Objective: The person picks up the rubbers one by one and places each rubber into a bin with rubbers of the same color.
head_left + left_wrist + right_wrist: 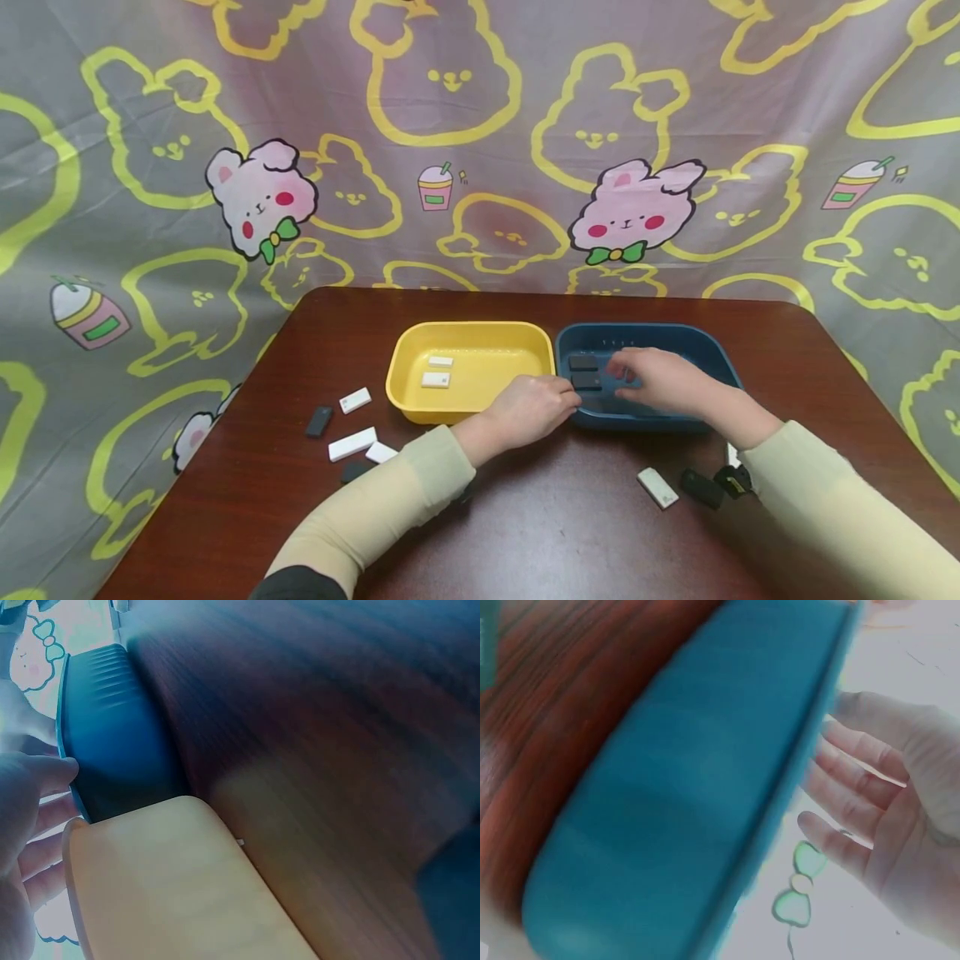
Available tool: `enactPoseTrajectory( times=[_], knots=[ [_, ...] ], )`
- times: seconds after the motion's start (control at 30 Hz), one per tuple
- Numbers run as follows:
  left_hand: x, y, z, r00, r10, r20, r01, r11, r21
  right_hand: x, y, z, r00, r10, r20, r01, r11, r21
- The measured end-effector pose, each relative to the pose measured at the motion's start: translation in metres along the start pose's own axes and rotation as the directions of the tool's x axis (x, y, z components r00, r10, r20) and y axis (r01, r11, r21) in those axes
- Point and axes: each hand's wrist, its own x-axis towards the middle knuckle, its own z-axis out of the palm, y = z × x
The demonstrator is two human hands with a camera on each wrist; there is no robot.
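My left hand [531, 408] is at the near left corner of the blue bin [645, 422]. In the left wrist view its thumb [64, 771] presses the outside of the rim while the other fingers lie behind it, pinching the edge. Over the inside of the same bin hovers my right hand [663, 379], fingers loosely bent, holding nothing. Two dark flat blocks [586, 381] lie at the left of the blue bin's floor. Beside it stands the yellow bin [480, 406], with two white flat blocks [436, 380] in its left part.
On the brown table [555, 533], left of the yellow bin, lie several white blocks [352, 444] and dark blocks [318, 422], partly hidden by my left sleeve. Near my right sleeve are another white block [657, 488] and a black block [702, 488]. A patterned curtain [480, 167] hangs behind.
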Motion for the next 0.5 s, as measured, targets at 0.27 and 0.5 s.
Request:
enactPoseTrajectory(
  times=[0.27, 0.5],
  knots=[
    [0.0, 0.0, -0.001, 1.0, -0.017, 0.005, 0.017, 0.999, -0.044, -0.046, -0.012, -0.016, 0.991, 0.014, -0.13, -0.021, 0.998, -0.051],
    [0.0, 0.0, 0.001, 1.0, -0.013, 0.003, 0.013, 0.999, -0.037, -0.077, -0.023, 0.0, 0.988, 0.001, -0.152, -0.013, 0.997, -0.077]
  ],
)
